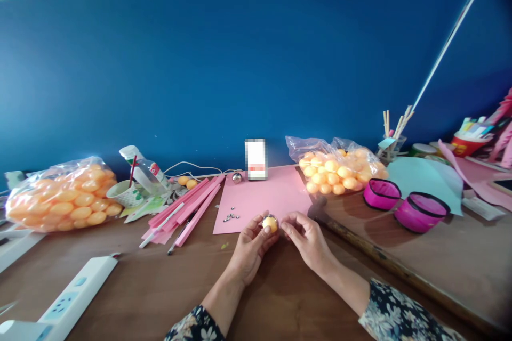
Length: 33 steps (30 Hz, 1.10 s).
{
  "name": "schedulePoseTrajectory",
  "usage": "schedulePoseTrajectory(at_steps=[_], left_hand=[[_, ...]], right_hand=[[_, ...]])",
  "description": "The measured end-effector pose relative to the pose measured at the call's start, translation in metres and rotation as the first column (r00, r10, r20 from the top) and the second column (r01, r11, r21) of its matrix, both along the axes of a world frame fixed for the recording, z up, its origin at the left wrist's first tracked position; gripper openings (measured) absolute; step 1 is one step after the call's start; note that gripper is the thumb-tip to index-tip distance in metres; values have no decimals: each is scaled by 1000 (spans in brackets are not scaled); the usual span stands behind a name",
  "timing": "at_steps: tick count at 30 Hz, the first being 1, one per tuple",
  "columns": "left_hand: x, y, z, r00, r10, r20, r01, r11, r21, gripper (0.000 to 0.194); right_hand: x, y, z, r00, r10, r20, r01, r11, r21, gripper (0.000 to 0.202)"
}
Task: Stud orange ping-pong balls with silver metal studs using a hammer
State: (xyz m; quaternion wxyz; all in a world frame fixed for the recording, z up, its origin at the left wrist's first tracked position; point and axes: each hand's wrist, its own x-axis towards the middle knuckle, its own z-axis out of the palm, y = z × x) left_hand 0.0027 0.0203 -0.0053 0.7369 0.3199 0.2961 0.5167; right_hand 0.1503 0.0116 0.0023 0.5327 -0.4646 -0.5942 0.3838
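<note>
- Bottle label (157,171): red and green, too small to read; yellow marks on the red cup (472,145), also unreadable.
- Left hand (251,249): fingers curled around 1 orange ball (270,224), silvery at its top, at the pink sheet's (264,192) near edge.
- Right hand (310,242): thumb and fingertips drawn together just beside the ball; whether they pinch anything, I cannot tell.
</note>
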Motion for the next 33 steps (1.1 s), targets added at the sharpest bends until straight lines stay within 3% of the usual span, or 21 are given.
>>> schedulePoseTrajectory(at_steps=[12, 33], left_hand=[[1, 0, 3, 1000, 3, 5, -3, 1000, 21, 48], [1, 0, 4, 999, 13, -40, -12, 1000, 19, 45]], right_hand=[[-1, 2, -2, 997, 13, -73, -15, 999, -38, 14], [0, 0, 1, 997, -38, 63, 37, 999, 14, 17]])
